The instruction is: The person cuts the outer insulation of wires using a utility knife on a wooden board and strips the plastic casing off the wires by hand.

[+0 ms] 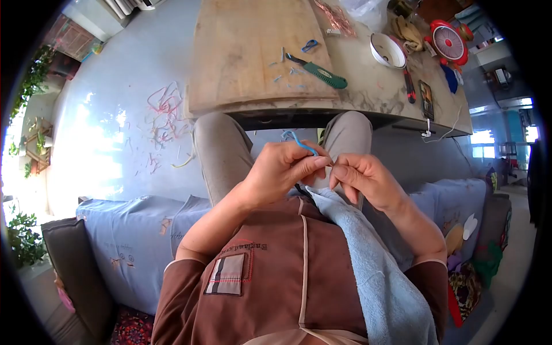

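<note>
My left hand (289, 168) is closed in a pinch on a blue insulated wire (301, 142), whose bent free end curls up above the fingers. Close beside it, at the left thumb tip, the fingers of my right hand (363, 177) are closed in a pinch. A thin end of the wire seems to run between the two hands, though the fingertips partly hide it. Both hands are held over my lap, in front of the table edge. A light blue towel (374, 259) hangs down my front below the right hand.
On the wooden board (253, 63) lie a green-handled utility knife (325, 75), a small blue wire coil (309, 45) and blue scraps. Copper wire (338, 18), a white bowl (379, 58), a red-and-black tool (409, 86), a phone (426, 99) and a red fan (448, 43) sit behind. Coloured strips (164, 109) litter the floor.
</note>
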Tool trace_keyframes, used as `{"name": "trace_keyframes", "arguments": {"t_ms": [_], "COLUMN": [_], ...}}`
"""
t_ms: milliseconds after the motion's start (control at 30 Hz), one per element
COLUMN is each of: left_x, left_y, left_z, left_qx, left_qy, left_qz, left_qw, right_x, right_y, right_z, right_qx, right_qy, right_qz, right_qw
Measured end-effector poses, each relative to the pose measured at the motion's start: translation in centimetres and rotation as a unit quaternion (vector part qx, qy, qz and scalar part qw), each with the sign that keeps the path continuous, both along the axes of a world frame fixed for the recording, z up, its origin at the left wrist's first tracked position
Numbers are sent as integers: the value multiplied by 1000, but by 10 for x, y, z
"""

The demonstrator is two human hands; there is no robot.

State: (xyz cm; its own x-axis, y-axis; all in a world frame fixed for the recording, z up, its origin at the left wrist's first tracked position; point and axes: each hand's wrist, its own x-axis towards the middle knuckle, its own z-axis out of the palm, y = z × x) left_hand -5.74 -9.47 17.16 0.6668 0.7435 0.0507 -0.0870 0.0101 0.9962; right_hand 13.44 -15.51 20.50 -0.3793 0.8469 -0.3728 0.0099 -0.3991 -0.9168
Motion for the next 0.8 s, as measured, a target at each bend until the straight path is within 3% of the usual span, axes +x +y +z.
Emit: {"name": "trace_keyframes", "arguments": {"t_ms": [100,133,233,367,433,500,600,633,700,733,767,800], "left_x": [-9,-14,-29,-37,-41,-45,-46,-46,-46,-40,-32,-26], "left_y": [8,12,13,0,-9,-15,-13,-9,1,3,9,18], "left_z": [14,15,0,-9,-4,0,7,6,-1,-19,-36,-35], "left_qx": [-28,24,-89,-211,-251,-316,-305,-284,-239,-240,-234,-235], "left_qy": [106,141,40,-20,-77,-93,-38,-21,13,-42,-99,-78], "left_qz": [-67,-102,-212,-407,-431,-420,-402,-346,-229,-142,-52,-8], "left_qw": [992,984,972,889,863,846,863,894,943,959,966,969], "right_x": [5,5,7,8,6,5,4,4,1,-3,-8,-13], "right_y": [5,4,-1,-13,-14,-12,-10,-7,-1,4,14,25], "right_z": [-5,-5,0,8,18,35,29,29,4,-9,-15,-19], "right_qx": [-82,-88,-104,-43,-17,-31,20,22,106,150,241,331], "right_qy": [80,87,73,-1,-17,-23,-48,-59,-117,-143,-199,-250], "right_qz": [5,17,72,177,212,235,210,214,111,61,14,-35], "right_qw": [993,992,989,983,977,971,976,975,981,976,950,909]}}
